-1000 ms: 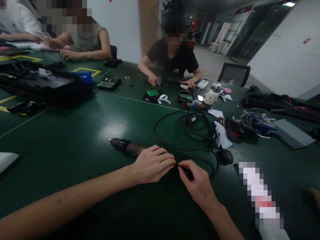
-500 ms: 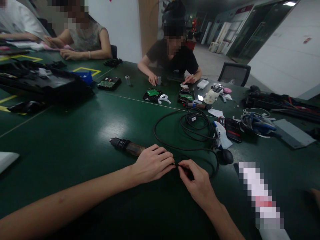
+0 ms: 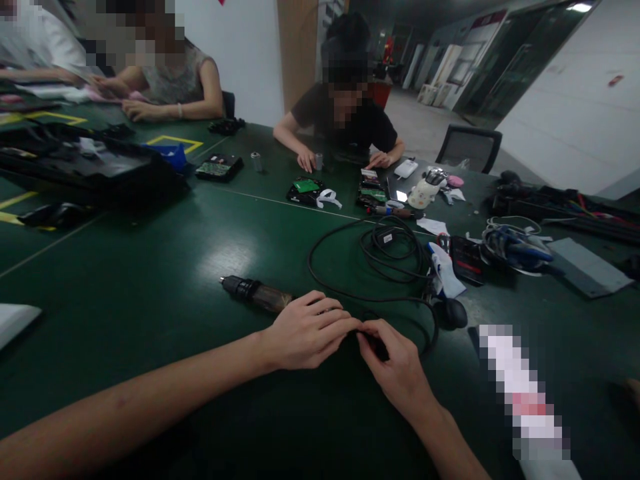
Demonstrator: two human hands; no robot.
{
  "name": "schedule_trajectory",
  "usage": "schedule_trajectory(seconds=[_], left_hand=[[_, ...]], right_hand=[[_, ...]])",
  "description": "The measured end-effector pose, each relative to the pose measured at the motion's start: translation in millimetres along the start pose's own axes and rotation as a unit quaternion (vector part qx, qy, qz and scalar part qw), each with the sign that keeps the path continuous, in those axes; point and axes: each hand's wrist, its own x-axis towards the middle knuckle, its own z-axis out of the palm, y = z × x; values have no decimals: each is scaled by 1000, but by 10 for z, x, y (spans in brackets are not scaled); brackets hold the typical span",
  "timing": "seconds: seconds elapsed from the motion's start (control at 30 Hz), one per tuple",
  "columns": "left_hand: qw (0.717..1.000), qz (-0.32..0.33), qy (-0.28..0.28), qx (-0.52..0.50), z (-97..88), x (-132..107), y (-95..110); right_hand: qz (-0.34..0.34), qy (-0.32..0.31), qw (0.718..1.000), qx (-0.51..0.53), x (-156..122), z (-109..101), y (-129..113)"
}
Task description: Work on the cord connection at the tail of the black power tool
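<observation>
A cylindrical electric screwdriver (image 3: 256, 294) lies on the green table (image 3: 150, 280), its black chuck pointing left. My left hand (image 3: 307, 330) rests over its rear end with the fingers curled and pinched. My right hand (image 3: 393, 363) pinches the end of the black cable (image 3: 350, 293), which loops away toward the coiled bundle behind. Both sets of fingertips meet at the spot where cable and tool join; the joint itself is hidden by the fingers.
Across the table a person in black handles small parts near circuit boards (image 3: 306, 188) and a white mouse (image 3: 424, 190). Other people sit at the far left. A black case (image 3: 95, 170) stands at left, tools and wires (image 3: 517, 247) at right, a white sheet (image 3: 15, 319) at the left edge.
My left fingertips have closed a little further toward my right hand, so the two pinches now touch. Nothing else on the table has moved.
</observation>
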Motion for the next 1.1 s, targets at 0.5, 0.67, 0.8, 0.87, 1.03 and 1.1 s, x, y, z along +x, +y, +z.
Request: schedule_trajectory(seconds=[0.5,0.67,0.8,0.87,1.03,1.1], left_hand=[[1000,-5,-7,22,39,11,31],[1000,-19,0,13,50,16,38],[1000,-7,-7,5,45,11,28],[1000,-10,-2,16,45,12,24],[1000,-13,-6,-4,35,19,28],[1000,-9,-10,-7,42,16,26]], right_hand=[[-1,-1,1000,8,12,-4,-8],[-1,14,1000,8,13,5,-13],[-2,8,1000,7,7,5,-3],[-2,8,1000,6,3,7,4],[1,7,1000,7,2,10,6],[2,3,1000,8,4,7,4]])
